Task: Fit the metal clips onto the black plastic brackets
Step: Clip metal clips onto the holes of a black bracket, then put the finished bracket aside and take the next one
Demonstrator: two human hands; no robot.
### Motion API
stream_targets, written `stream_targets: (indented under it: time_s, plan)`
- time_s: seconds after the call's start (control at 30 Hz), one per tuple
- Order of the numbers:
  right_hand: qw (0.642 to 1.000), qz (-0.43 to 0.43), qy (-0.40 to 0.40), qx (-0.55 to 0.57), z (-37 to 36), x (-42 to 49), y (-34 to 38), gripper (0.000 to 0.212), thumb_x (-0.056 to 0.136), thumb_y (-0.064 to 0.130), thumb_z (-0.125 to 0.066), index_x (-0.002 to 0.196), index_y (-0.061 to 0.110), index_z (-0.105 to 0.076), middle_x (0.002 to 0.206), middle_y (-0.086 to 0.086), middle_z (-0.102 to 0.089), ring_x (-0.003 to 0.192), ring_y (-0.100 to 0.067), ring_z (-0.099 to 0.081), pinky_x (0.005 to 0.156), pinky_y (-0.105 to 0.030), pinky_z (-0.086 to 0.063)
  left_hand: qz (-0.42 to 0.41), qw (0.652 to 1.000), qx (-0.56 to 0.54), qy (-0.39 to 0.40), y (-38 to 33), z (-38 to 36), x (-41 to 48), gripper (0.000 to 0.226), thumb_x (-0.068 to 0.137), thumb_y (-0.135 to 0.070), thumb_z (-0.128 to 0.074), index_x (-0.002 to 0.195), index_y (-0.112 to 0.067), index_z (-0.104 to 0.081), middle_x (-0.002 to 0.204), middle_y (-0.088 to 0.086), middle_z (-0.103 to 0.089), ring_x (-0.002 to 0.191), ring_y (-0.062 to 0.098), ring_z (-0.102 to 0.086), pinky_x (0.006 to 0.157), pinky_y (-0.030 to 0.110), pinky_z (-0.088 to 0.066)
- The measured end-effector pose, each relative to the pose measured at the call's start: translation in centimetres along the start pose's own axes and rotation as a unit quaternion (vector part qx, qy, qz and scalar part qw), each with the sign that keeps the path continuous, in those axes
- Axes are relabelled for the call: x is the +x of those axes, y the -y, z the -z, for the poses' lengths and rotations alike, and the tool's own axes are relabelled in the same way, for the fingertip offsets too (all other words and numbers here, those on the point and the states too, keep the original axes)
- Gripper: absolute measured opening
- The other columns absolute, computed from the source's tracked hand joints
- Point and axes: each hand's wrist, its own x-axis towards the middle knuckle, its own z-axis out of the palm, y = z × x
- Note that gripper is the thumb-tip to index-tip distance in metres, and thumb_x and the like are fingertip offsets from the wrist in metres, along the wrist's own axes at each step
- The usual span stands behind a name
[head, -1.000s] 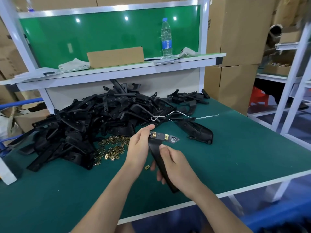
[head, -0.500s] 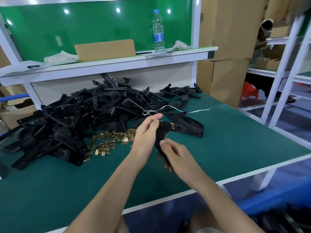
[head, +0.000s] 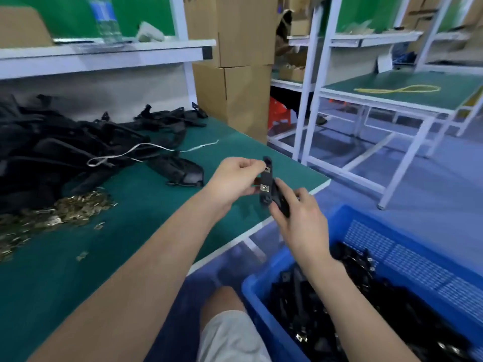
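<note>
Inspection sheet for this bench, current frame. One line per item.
Surface: green bench mat, bare near the front edge.
Job's things: held bracket carries two fitted clips; bracket pile and clip pile at left; blue crate beside the bench holds other brackets.
Clutter: stray clips on the mat; loose bracket apart from the pile.
Hands: left hand pinches the held bracket's upper end; right hand grips its lower end.
Cables: white strap over the bracket pile; yellow cord on the next bench.
Surroundings: cardboard boxes; water bottle on the shelf, blurred.
</note>
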Motion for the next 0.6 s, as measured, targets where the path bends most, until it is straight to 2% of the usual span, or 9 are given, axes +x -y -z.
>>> stream_targets:
  time_s: [0.1, 0.13, 0.2, 0.27, 0.37, 0.43, 0.5, 0.57, 0.6]
  plan:
    - [0.997, -0.032, -0.046, -0.045, 1.8, -2.1, -4.7, 0.045, 0.093, 0.039, -0.068, 0.135, 0.026, -0.059, 0.093, -0.005, -0.054, 0.078, -0.028, -0.055, 0.058, -0.03, -0.035, 0.052, 0.994, 0.025, 0.095, 0.7, -4.3, 0.5, 0.023, 0.1, -0.017, -0.058, 0.102, 0.003, -0.07, 0.1, 0.016, -0.075, 0.093, 0.024, -0.075, 0.076, 0.026, -0.061]
    - [0.997, -0.045, -0.046, -0.053, 2.3, -2.9, -6.1, 0.044, 0.092, 0.038, -0.069, 0.134, 0.027, -0.059, 0.093, -0.005, -0.054, 0.077, -0.029, -0.055, 0.059, -0.03, -0.035, 0.061, 0.99, 0.048, 0.119, 1.2, -5.7, 0.6, 0.023, 0.1, -0.019, -0.059, 0.1, 0.001, -0.07, 0.098, 0.015, -0.076, 0.093, 0.025, -0.075, 0.079, 0.029, -0.062]
    - [0.994, -0.077, -0.033, -0.065, 3.2, -4.5, -8.5, 0.044, 0.092, 0.038, -0.069, 0.133, 0.027, -0.059, 0.094, -0.006, -0.055, 0.075, -0.032, -0.057, 0.06, -0.035, -0.04, 0.056, 0.98, 0.109, 0.159, 2.4, -8.3, 0.8, 0.026, 0.1, -0.023, -0.058, 0.092, -0.002, -0.07, 0.081, 0.008, -0.074, 0.081, 0.022, -0.073, 0.082, 0.033, -0.062]
    - [0.989, -0.124, -0.007, -0.074, 4.1, -5.9, -10.4, 0.044, 0.092, 0.039, -0.069, 0.133, 0.027, -0.058, 0.099, -0.008, -0.058, 0.08, -0.035, -0.06, 0.064, -0.04, -0.046, 0.043, 0.967, 0.162, 0.192, 3.9, -10.8, 0.9, 0.028, 0.1, -0.026, -0.058, 0.088, -0.004, -0.072, 0.069, 0.001, -0.069, 0.069, 0.013, -0.067, 0.077, 0.029, -0.061]
    - [0.979, -0.184, 0.057, -0.062, 5.3, -7.4, -12.8, 0.046, 0.093, 0.036, -0.066, 0.136, 0.025, -0.053, 0.11, -0.01, -0.058, 0.094, -0.039, -0.062, 0.076, -0.047, -0.051, 0.05, 0.956, 0.174, 0.23, 6.2, -14.2, 1.0, 0.025, 0.099, -0.022, -0.058, 0.08, -0.01, -0.069, 0.063, -0.005, -0.065, 0.066, 0.009, -0.063, 0.066, 0.022, -0.057]
    - [0.97, -0.223, 0.099, -0.002, 6.1, -8.2, -14.2, 0.052, 0.093, 0.024, -0.062, 0.143, 0.024, -0.047, 0.121, -0.01, -0.054, 0.108, -0.038, -0.059, 0.092, -0.052, -0.047, 0.058, 0.949, 0.179, 0.252, 7.9, -16.3, 0.8, 0.025, 0.099, -0.024, -0.058, 0.076, -0.015, -0.067, 0.066, -0.002, -0.064, 0.07, 0.013, -0.063, 0.069, 0.025, -0.057]
    - [0.959, -0.257, 0.113, 0.049, 6.9, -8.8, -15.2, 0.06, 0.092, 0.008, -0.052, 0.149, 0.024, -0.04, 0.128, -0.01, -0.049, 0.118, -0.035, -0.052, 0.102, -0.053, -0.041, 0.068, 0.936, 0.188, 0.288, 9.6, -18.0, 0.3, 0.025, 0.098, -0.027, -0.059, 0.081, -0.011, -0.068, 0.071, 0.001, -0.063, 0.074, 0.016, -0.061, 0.078, 0.032, -0.058]
    - [0.953, -0.288, 0.066, 0.066, 7.6, -9.0, -15.7, 0.062, 0.092, -0.002, -0.045, 0.15, 0.02, -0.04, 0.132, -0.011, -0.048, 0.122, -0.032, -0.05, 0.105, -0.048, -0.04, 0.076, 0.917, 0.207, 0.333, 11.1, -19.2, -0.3, 0.027, 0.1, -0.028, -0.057, 0.094, -0.006, -0.07, 0.082, 0.004, -0.063, 0.081, 0.018, -0.059, 0.089, 0.039, -0.056]
    - [0.95, -0.302, 0.034, 0.068, 7.8, -9.0, -15.7, 0.06, 0.092, -0.002, -0.044, 0.148, 0.019, -0.041, 0.134, -0.01, -0.048, 0.121, -0.031, -0.05, 0.104, -0.046, -0.04, 0.074, 0.906, 0.222, 0.352, 11.7, -19.6, -0.5, 0.026, 0.101, -0.03, -0.054, 0.097, -0.009, -0.068, 0.087, 0.006, -0.06, 0.084, 0.018, -0.057, 0.092, 0.04, -0.055]
